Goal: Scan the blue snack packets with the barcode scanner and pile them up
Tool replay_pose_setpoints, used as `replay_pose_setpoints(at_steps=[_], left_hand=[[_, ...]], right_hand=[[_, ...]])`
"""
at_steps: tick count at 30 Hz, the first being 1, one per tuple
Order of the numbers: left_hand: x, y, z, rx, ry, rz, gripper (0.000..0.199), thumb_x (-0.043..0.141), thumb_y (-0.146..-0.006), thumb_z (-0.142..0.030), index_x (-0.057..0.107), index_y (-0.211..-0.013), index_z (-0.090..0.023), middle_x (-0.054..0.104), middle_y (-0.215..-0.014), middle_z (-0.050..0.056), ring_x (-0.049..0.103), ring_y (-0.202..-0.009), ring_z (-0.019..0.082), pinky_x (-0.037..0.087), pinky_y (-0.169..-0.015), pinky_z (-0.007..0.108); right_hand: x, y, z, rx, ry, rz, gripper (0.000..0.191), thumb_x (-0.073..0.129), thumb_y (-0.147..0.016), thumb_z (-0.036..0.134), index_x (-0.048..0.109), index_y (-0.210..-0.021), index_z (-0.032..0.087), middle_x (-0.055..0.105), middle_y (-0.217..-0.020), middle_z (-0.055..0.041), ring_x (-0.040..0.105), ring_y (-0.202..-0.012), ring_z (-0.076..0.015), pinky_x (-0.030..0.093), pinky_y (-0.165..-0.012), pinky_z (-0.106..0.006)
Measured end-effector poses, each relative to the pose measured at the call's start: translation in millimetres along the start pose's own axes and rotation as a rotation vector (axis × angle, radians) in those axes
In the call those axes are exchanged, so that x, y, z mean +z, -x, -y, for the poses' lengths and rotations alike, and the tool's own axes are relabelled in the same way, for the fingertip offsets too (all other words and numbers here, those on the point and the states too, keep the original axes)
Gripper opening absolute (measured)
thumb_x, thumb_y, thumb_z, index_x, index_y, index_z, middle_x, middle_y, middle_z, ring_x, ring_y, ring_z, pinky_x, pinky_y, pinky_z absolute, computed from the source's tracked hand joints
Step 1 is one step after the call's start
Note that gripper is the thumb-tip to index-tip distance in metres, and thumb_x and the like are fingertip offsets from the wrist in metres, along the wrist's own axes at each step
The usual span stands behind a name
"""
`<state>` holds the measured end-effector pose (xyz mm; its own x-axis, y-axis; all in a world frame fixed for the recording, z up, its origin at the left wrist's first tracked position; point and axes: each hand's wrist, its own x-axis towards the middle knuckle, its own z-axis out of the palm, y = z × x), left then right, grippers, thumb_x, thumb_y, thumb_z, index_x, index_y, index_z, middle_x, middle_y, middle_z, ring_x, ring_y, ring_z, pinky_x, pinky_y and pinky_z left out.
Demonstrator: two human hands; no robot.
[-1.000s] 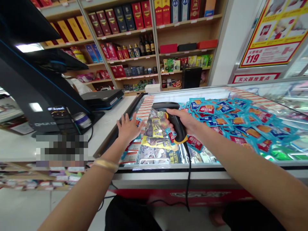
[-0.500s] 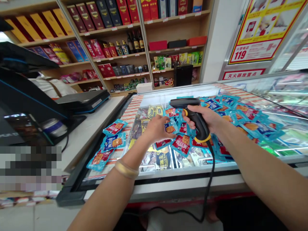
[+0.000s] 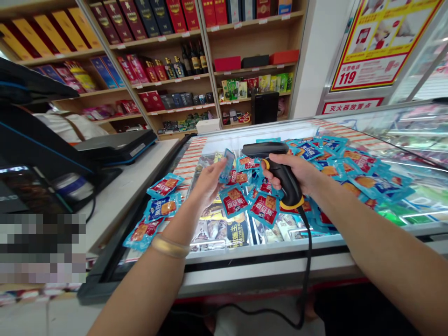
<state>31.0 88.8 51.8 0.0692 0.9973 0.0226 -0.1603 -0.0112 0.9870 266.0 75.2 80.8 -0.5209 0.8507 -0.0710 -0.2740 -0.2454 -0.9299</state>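
My left hand (image 3: 209,182) pinches a blue snack packet (image 3: 228,164), tilted up on edge above the glass-topped case. In my right hand (image 3: 294,170) is a black barcode scanner (image 3: 287,182) with yellow trim, my fingers wrapped round its handle. Its head points left over a spread of blue snack packets with red or dark blue labels. One red-labelled packet (image 3: 234,200) lies flat just below my left hand, and another (image 3: 264,208) rests near the scanner's handle. The scanner's cable (image 3: 308,261) hangs down over the case's front edge.
Several packets (image 3: 163,206) lie apart on the case's left side. More packets (image 3: 364,163) heap up on the right. A dark point-of-sale machine and a flat scale (image 3: 119,147) stand on the left counter. Shelves of boxes and bottles (image 3: 194,58) line the back wall.
My left hand has lifted a packet from the pile and moved left with it. The right hand with the scanner has stayed nearly in place.
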Motion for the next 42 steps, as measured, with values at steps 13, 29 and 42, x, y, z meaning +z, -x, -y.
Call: replay_pose_setpoints(at_steps=[13, 29, 42], left_hand=[[8.7, 1, -1, -0.126, 0.266, 0.044, 0.046, 0.046, -0.096, -0.053, 0.065, -0.111, -0.014, 0.076, -0.091, 0.010, 0.070, -0.076, 0.017, 0.057, -0.070, 0.029], [14.7, 2, 0, -0.069, 0.234, -0.008, 0.039, 0.055, -0.092, -0.051, 0.067, -0.104, -0.016, 0.076, -0.089, 0.008, 0.071, -0.079, 0.018, 0.057, -0.072, 0.029], [-97.2, 23, -45, 0.312, -1.071, -0.531, 0.051, 0.045, -0.092, -0.055, 0.069, -0.117, -0.018, 0.073, -0.105, 0.011, 0.064, -0.106, 0.030, 0.047, -0.092, 0.037]], right_hand=[[0, -1, -3, -0.001, 0.021, 0.079, 0.027, 0.067, -0.084, 0.041, 0.063, -0.082, 0.014, 0.060, -0.064, -0.0017, 0.051, -0.046, -0.0090, 0.045, -0.041, -0.020], [9, -2, -5, -0.022, -0.023, 0.009, 0.026, 0.068, -0.081, 0.040, 0.061, -0.080, 0.015, 0.057, -0.060, 0.0003, 0.048, -0.043, -0.0085, 0.044, -0.041, -0.020], [80, -37, -21, 0.085, -0.113, 0.074, 0.023, 0.060, -0.090, 0.034, 0.059, -0.075, 0.016, 0.057, -0.059, -0.0004, 0.048, -0.044, -0.0088, 0.045, -0.041, -0.019]])
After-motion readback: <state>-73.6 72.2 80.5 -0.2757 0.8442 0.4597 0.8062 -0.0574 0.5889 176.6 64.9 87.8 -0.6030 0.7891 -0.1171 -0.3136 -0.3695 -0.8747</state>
